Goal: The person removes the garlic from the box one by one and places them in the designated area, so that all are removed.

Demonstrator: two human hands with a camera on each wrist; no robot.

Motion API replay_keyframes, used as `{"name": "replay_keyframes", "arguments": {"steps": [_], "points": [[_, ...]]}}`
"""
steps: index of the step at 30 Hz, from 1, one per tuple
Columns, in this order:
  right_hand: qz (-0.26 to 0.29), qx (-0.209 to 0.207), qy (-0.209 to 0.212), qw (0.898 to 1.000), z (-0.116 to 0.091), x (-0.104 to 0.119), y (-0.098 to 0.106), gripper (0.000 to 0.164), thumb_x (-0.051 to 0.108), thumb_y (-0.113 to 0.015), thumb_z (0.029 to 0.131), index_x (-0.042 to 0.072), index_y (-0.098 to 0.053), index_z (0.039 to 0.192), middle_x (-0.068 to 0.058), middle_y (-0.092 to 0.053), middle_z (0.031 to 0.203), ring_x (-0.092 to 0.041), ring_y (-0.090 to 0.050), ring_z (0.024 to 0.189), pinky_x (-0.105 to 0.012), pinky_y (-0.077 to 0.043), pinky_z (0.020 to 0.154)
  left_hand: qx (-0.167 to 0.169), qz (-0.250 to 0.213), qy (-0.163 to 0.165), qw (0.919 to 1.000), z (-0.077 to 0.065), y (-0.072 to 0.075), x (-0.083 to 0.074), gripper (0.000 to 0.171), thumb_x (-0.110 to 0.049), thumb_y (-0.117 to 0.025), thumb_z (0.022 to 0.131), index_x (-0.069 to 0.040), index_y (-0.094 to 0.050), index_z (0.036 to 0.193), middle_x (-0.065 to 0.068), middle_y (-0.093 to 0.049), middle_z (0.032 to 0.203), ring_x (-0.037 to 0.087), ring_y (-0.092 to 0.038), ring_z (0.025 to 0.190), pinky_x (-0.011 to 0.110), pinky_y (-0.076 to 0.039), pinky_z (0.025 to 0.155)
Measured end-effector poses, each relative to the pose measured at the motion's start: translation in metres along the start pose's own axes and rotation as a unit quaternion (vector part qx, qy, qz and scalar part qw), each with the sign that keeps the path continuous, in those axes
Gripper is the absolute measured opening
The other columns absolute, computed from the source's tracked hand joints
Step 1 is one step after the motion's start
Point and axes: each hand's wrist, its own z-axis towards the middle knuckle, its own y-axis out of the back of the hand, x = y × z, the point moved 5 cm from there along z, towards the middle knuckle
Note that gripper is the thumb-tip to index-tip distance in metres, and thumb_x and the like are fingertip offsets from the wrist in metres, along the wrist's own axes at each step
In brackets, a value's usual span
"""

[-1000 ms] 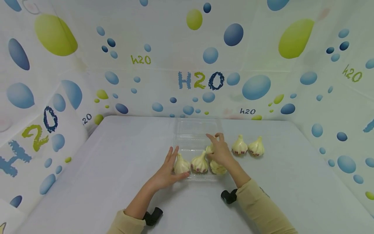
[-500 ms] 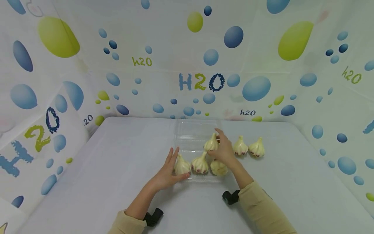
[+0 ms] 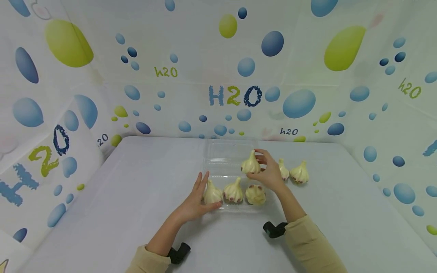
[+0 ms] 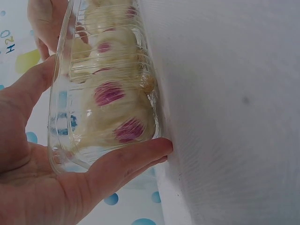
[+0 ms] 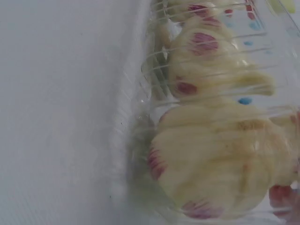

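Over the last half second the right hand (image 3: 271, 176) had shifted slightly toward the right of the head view, taking a garlic bulb (image 3: 250, 165) with it — and the last of the row of three bulbs (image 3: 233, 190), partly covered until then, had come fully into sight. That suggested the bulb was still being placed rather than let go. It stood stem up, just right of centre and below mid-frame, behind the row; whether it touched the clear plastic container (image 3: 223, 151) could not be told.

The right hand was clamped on it, thumb in front and fingers round its right side. The left hand (image 3: 191, 206) had not shifted: fingers apart, straight and spread, spanning the container's left end, thumb along the near edge. Two loose bulbs (image 3: 299, 173) sat farther right — one half hidden by the right hand.
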Motion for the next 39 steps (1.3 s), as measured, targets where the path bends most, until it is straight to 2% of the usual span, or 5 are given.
{"name": "replay_keyframes", "arguments": {"steps": [8, 13, 23, 31, 39], "points": [[0.054, 0.016, 0.004, 0.998, -0.003, -0.002, 0.011, 0.079, 0.002, -0.079, 0.068, 0.012, -0.039, 0.136, -0.018, -0.047, 0.13, -0.033, -0.047, 0.112, -0.049, -0.044, 0.086, 0.0, 0.0, 0.0, 1.0, 0.001, 0.0, 0.001, 0.099, -0.036, -0.069, 0.08, -0.017, 0.0, 0.148, 0.019, 0.009, 0.15, 0.04, -0.001, 0.136, 0.063, -0.019, 0.099], [0.064, 0.02, 0.0, 0.998, -0.004, -0.005, 0.016, 0.08, 0.003, -0.079, 0.069, 0.014, -0.039, 0.137, -0.017, -0.046, 0.132, -0.033, -0.045, 0.115, -0.049, -0.044, 0.087, -0.003, 0.0, 0.002, 1.0, 0.001, 0.0, 0.0, 0.099, -0.036, -0.07, 0.08, -0.018, 0.0, 0.148, 0.019, 0.009, 0.15, 0.04, -0.001, 0.136, 0.063, -0.019, 0.098], [0.058, 0.004, 0.008, 0.998, -0.011, -0.009, 0.035, 0.079, 0.004, -0.077, 0.072, 0.015, -0.037, 0.14, -0.018, -0.042, 0.136, -0.035, -0.041, 0.119, -0.052, -0.042, 0.088, -0.003, -0.006, -0.001, 1.0, 0.0, 0.0, 0.0, 0.099, -0.035, -0.07, 0.081, -0.017, 0.0, 0.148, 0.019, 0.009, 0.15, 0.041, -0.002, 0.135, 0.063, -0.019, 0.098], [0.05, -0.01, -0.006, 0.999, -0.018, -0.011, 0.05, 0.079, 0.007, -0.076, 0.074, 0.013, -0.034, 0.141, -0.018, -0.04, 0.137, -0.034, -0.039, 0.121, -0.051, -0.04, 0.089, -0.001, -0.005, 0.002, 1.0, 0.001, 0.0, 0.001, 0.098, -0.034, -0.07, 0.081, -0.016, 0.0, 0.148, 0.019, 0.009, 0.15, 0.04, -0.001, 0.136, 0.063, -0.018, 0.099], [0.042, -0.022, 0.003, 0.999, -0.023, -0.011, 0.064, 0.078, 0.007, -0.074, 0.076, 0.013, -0.033, 0.142, -0.019, -0.039, 0.137, -0.034, -0.038, 0.121, -0.052, -0.041, 0.088, -0.003, -0.005, 0.006, 1.0, 0.001, -0.001, 0.0, 0.097, -0.032, -0.07, 0.081, -0.017, -0.001, 0.148, 0.019, 0.009, 0.15, 0.04, -0.001, 0.136, 0.063, -0.019, 0.098]]}}
